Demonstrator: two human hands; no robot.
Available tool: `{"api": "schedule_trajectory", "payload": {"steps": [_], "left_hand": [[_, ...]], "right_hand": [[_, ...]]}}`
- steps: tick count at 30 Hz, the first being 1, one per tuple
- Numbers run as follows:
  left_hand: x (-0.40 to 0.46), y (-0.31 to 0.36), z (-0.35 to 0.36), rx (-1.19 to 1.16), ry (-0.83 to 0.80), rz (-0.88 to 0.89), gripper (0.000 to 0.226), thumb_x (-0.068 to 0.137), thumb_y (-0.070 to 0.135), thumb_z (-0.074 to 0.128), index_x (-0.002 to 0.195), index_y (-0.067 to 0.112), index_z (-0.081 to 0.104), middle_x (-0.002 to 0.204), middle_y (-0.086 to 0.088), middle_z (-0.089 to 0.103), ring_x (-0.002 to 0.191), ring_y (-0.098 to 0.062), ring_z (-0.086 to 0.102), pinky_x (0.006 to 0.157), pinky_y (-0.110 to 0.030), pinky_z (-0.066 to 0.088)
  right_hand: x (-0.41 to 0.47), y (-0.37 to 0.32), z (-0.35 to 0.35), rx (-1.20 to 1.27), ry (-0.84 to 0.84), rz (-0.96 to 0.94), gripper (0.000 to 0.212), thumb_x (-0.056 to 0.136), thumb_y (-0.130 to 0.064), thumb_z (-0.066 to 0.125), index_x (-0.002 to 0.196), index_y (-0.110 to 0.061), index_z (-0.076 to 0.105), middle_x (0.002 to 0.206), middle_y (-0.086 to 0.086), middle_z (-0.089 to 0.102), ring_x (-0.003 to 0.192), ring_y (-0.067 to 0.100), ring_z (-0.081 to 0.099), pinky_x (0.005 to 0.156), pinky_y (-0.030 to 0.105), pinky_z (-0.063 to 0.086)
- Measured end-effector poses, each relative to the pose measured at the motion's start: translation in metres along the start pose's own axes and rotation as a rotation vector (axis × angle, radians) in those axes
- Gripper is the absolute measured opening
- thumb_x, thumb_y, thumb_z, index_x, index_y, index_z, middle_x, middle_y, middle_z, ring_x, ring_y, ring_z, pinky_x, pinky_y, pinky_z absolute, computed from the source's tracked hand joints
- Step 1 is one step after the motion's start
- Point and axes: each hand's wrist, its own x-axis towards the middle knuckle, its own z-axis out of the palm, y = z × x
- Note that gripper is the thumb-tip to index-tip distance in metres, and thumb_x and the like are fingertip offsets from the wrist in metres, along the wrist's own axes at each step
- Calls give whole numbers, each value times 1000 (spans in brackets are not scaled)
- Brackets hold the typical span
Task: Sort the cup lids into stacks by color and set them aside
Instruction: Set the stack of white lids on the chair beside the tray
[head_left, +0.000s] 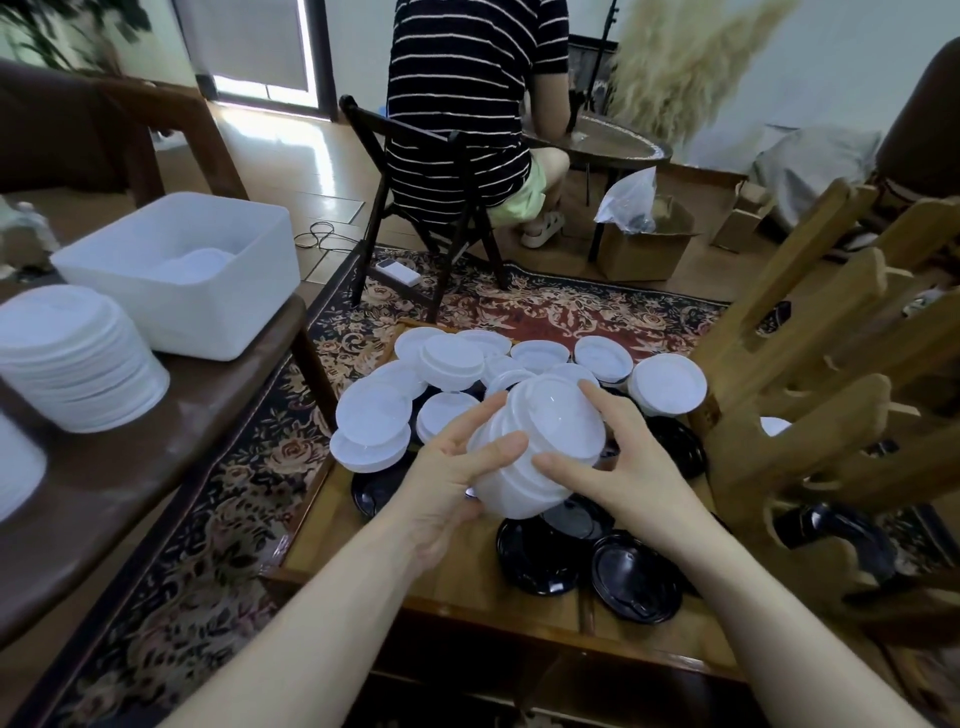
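Both of my hands hold a short stack of white cup lids (540, 441) above a low wooden table (447, 582). My left hand (447, 478) grips the stack's left side with thumb and fingers. My right hand (618, 467) grips its right side, index finger over the top. Several loose white lids (374, 410) lie scattered on the table's far part. Black lids (636, 582) lie on the near part, partly hidden under my hands. A tall stack of white lids (78, 358) stands on the brown side table at left.
A white plastic bin (208, 291) with lids inside sits on the brown side table (156, 467). A wooden rack (831, 395) stands at right. A person in a striped shirt sits on a folding chair (441, 218) beyond. A patterned rug covers the floor.
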Motion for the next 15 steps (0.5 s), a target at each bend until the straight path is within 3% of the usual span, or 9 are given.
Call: {"api": "schedule_trajectory", "payload": {"steps": [6,15], "left_hand": [[0,3,0,-83,36,-18,59,69,39,75,127,38,64,124,8,71,117,-19,66,97,-50,55],[0,2,1,-29,20,-14,60,71,49,72,130,41,62,128,8,68,119,-21,64,99,-51,53]], "right_hand": [[3,3,-12,64,-110,23,84,68,-40,85,140,-44,43,133,-16,53,122,5,54,107,37,44],[5,8,-9,3,-171,-82,81,73,-37,85,140,-45,41,137,-26,45,128,1,46,109,39,42]]}}
